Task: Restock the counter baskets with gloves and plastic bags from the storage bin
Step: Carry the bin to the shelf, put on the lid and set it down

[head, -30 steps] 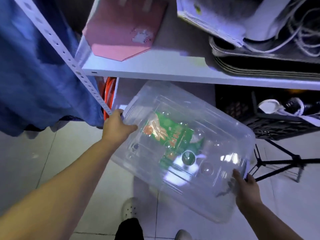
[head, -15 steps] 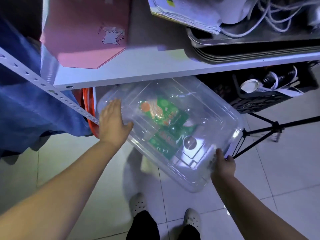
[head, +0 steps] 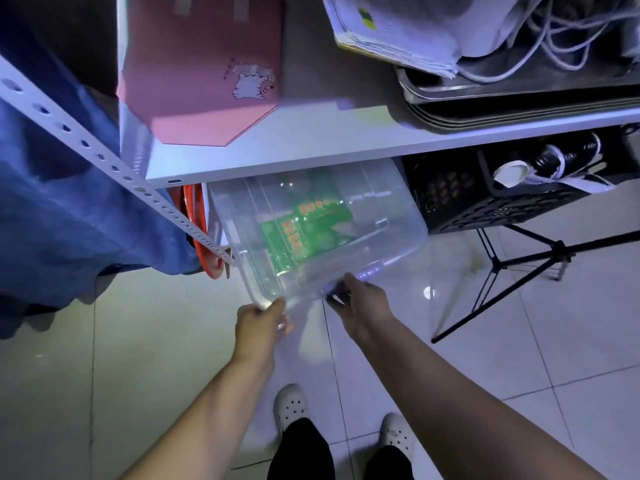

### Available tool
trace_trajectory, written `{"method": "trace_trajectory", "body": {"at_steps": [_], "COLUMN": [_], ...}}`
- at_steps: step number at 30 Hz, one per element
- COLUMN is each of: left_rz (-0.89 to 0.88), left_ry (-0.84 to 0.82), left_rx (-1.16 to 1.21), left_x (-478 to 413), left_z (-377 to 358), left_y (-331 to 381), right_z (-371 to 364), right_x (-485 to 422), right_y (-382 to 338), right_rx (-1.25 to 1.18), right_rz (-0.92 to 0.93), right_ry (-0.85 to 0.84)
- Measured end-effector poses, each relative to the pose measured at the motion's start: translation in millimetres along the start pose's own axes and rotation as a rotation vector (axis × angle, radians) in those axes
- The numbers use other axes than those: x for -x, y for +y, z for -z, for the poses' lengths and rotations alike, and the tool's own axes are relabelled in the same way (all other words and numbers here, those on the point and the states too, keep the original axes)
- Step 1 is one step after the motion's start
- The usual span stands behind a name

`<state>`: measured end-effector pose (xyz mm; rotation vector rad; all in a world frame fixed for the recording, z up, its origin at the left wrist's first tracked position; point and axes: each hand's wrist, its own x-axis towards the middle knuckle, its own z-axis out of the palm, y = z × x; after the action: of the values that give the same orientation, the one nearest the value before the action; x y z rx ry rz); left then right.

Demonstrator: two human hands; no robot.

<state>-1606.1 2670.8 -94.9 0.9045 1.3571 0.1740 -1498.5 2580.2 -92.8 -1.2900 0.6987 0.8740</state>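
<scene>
clear storage bin (head: 322, 233) half under shelf (head: 311, 150) | left hand (head: 258, 325) and right hand (head: 363, 303) closed on its near rim | likely light, stiff, slippery: grip rim

Clear storage bin (head: 384, 216); green packets (head: 304, 223); pink folder (head: 204, 74); black crate (head: 485, 199).

White shelf (head: 346, 133) — pink folder (head: 194, 74), paper stack (head: 391, 32), metal trays (head: 519, 105) w/ cables on top

Storage bin (head: 311, 233) fills the gap under the shelf (head: 311, 147); black crate (head: 485, 199) blocks the right; floor (head: 138, 341) in front open.
</scene>
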Motion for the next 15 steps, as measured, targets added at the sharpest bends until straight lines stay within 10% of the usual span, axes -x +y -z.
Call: {"method": "trace_trajectory", "body": {"at_steps": [15], "left_rz": [-0.137], "left_ry": [0.177], "left_rx": [0.245], "left_x": [-110.6], "left_z": [18.6], "left_y": [73.1], "right_z": [-44.5], "right_x": [-28.1], "right_y": [-28.9], "right_rx": [0.257], "right_rz": [0.146], "right_ry": [-0.166]}}
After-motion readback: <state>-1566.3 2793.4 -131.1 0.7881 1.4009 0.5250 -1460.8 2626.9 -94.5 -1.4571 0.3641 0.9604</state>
